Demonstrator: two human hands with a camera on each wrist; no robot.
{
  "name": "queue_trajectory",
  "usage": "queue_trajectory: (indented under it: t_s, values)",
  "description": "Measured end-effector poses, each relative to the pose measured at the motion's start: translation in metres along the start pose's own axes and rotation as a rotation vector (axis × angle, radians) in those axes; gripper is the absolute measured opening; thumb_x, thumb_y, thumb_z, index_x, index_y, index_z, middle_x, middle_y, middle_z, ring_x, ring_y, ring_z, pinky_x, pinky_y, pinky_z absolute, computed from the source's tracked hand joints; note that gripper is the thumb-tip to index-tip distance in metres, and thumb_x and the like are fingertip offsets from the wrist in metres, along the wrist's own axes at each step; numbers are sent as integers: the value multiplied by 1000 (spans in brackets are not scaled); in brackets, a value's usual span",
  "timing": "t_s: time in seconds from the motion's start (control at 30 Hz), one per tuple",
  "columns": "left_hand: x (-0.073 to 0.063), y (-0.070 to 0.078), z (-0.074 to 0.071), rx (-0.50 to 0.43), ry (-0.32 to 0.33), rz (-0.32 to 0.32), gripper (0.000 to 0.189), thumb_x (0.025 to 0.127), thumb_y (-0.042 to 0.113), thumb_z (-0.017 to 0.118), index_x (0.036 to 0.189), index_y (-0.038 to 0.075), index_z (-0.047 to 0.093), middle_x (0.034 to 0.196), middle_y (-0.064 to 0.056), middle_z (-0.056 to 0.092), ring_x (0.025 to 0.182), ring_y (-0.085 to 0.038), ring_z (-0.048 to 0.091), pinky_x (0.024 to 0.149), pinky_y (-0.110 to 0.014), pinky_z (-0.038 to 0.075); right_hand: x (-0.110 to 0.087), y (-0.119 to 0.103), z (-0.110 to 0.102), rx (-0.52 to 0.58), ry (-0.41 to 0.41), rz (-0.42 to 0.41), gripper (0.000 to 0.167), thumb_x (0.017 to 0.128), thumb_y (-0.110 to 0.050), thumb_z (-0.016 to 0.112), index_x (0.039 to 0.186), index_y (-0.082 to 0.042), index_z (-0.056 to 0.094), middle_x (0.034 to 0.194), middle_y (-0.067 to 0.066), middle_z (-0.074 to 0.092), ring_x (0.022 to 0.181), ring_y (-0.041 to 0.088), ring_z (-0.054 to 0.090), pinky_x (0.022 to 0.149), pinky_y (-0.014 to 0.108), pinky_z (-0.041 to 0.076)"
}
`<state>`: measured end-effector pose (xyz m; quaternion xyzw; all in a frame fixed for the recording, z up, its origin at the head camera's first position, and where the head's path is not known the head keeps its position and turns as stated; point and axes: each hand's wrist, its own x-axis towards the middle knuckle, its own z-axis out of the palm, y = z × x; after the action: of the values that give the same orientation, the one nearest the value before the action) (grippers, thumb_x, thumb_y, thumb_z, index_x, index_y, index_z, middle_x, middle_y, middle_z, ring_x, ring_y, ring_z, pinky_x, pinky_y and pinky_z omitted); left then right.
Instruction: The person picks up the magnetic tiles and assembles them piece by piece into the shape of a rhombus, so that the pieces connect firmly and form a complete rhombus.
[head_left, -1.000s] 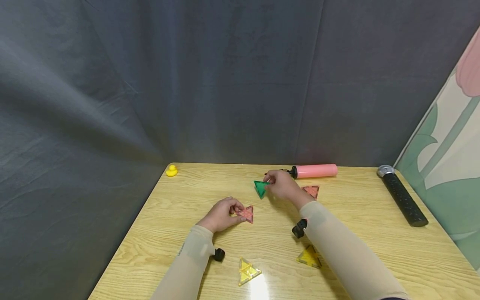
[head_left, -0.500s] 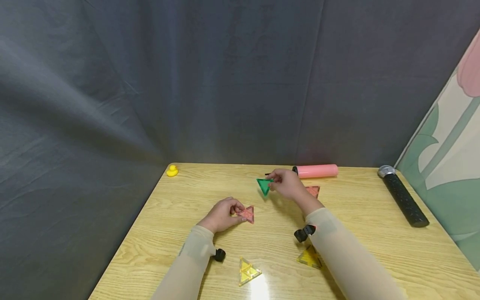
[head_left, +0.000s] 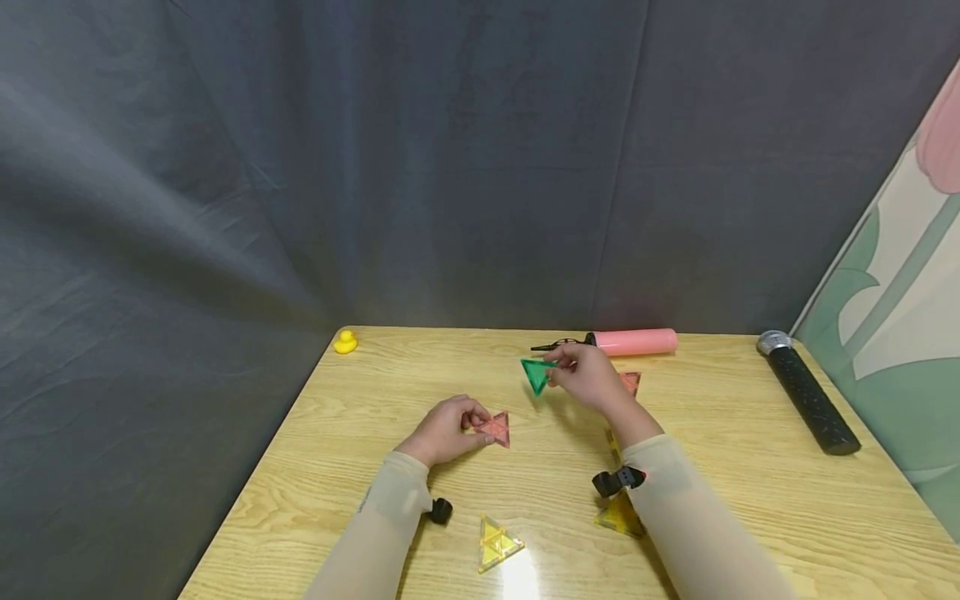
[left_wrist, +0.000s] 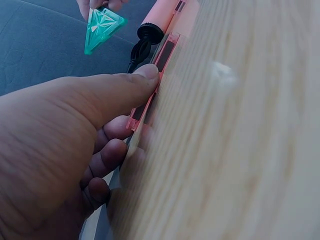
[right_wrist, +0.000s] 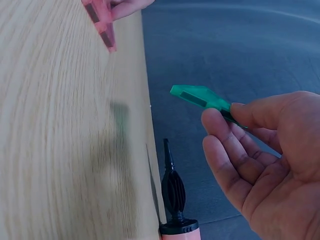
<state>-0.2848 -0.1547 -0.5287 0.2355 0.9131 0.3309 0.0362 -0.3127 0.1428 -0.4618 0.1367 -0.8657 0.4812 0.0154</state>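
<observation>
My left hand (head_left: pixel 447 427) pinches one corner of a translucent red triangular magnetic tile (head_left: pixel 497 428) between thumb and fingers. In the left wrist view this red tile (left_wrist: pixel 166 55) appears edge-on, at or very near the tabletop. A green triangular magnetic tile (head_left: pixel 536 375) hangs in the air beyond it, a corner pinched in my right hand (head_left: pixel 588 379). The right wrist view shows that green tile (right_wrist: pixel 197 95) tilted and apart from the table. Another red tile (head_left: pixel 632 383) lies behind my right hand, partly covered.
Yellow triangular tiles lie nearer me: one (head_left: pixel 497 543) at front centre, another (head_left: pixel 618 515) partly under my right forearm. A pink hand pump (head_left: pixel 636 342) with a black nozzle lies at the back. A rubber duck (head_left: pixel 345 342) sits back left, a black microphone-shaped object (head_left: pixel 810 396) at right.
My right hand has drifted right with the green tile, uncovering the pump's black nozzle and covering more of the red tile behind. The left hand and its red tile stay in place.
</observation>
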Motion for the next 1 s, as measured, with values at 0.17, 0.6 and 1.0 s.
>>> queue_trajectory:
  t_s: [0.17, 0.6, 1.0]
  values:
    - [0, 0, 1, 1, 1, 2, 23, 90, 33, 86, 108, 24, 74, 92, 10, 61, 79, -10, 55, 72, -28, 49, -7, -2, 1, -13, 20, 2, 17, 99, -10, 73, 115, -9, 76, 88, 6, 68, 85, 36, 72, 57, 32, 47]
    - [-1, 3, -1, -5, -5, -8, 22, 91, 32, 85, 108, 24, 74, 92, 10, 61, 80, -10, 56, 73, -28, 50, -16, -9, 3, -22, 37, -27, 16, 98, -7, 73, 114, -9, 74, 90, 6, 65, 78, 21, 72, 62, 35, 52]
    - [0, 8, -1, 5, 11, -27, 22, 90, 31, 86, 107, 23, 74, 92, 8, 63, 77, -10, 55, 71, -29, 50, -18, -8, 6, -35, -9, -12, 12, 98, -6, 71, 109, -8, 74, 88, 5, 66, 82, 36, 72, 54, 32, 46]
